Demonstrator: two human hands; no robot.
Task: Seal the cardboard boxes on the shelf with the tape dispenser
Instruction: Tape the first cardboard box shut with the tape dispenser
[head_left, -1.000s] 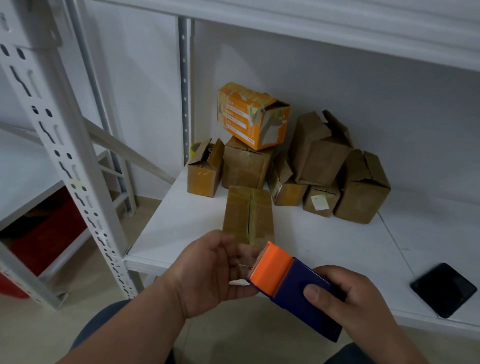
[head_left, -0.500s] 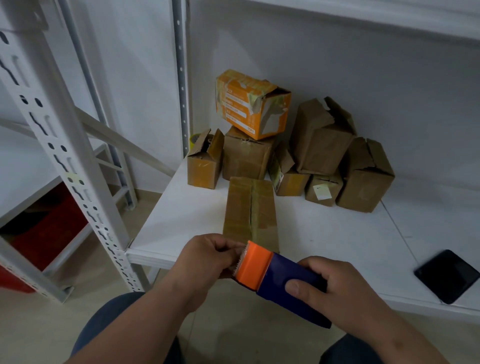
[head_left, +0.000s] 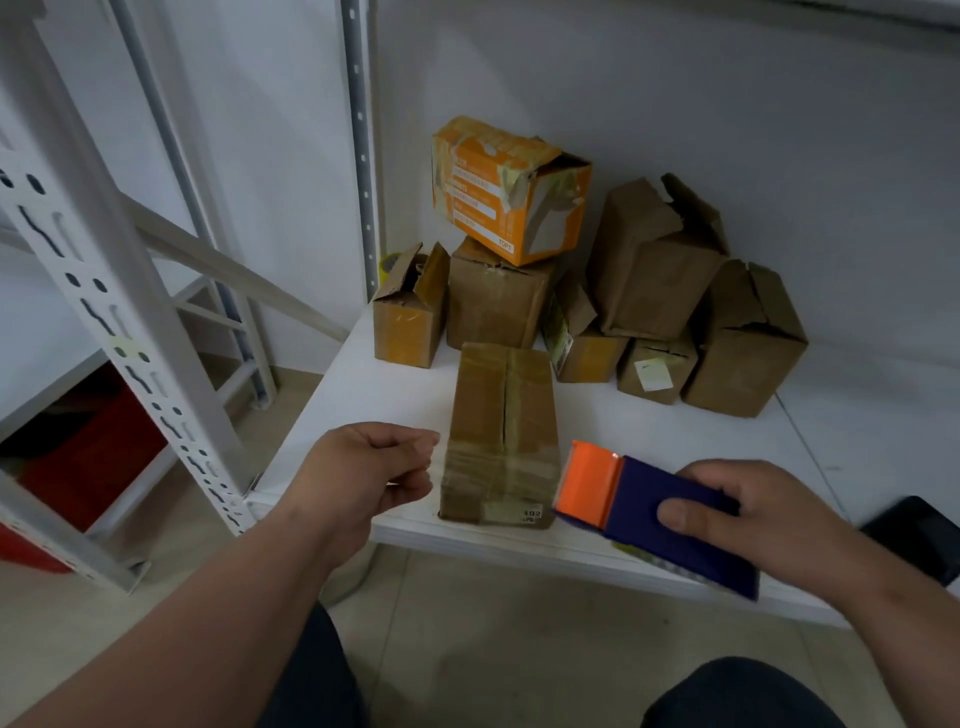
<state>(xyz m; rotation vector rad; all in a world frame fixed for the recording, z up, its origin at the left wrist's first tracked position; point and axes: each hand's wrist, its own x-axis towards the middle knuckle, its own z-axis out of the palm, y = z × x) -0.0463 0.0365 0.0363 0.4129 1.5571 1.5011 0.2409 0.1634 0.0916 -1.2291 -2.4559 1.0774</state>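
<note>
A long brown cardboard box (head_left: 503, 410) lies at the front of the white shelf (head_left: 374, 395), its top seam running away from me. My right hand (head_left: 753, 525) grips the blue tape dispenser (head_left: 660, 514), whose orange head is beside the box's near right corner. Left of the box's near end, my left hand (head_left: 369, 470) has its fingers curled and pinches the end of the clear tape. A shiny strip of tape stretches across the box's near end between hand and dispenser.
Several more brown boxes (head_left: 660, 270), some with open flaps, are piled at the back against the wall, with an orange box (head_left: 498, 192) on top. A black phone (head_left: 919, 540) lies at the shelf's front right. A white perforated upright (head_left: 114, 322) stands to the left.
My hands have moved apart: the left pulled the tape end leftwards, the right carried the dispenser to the right, so the tape now spans the box's near end.
</note>
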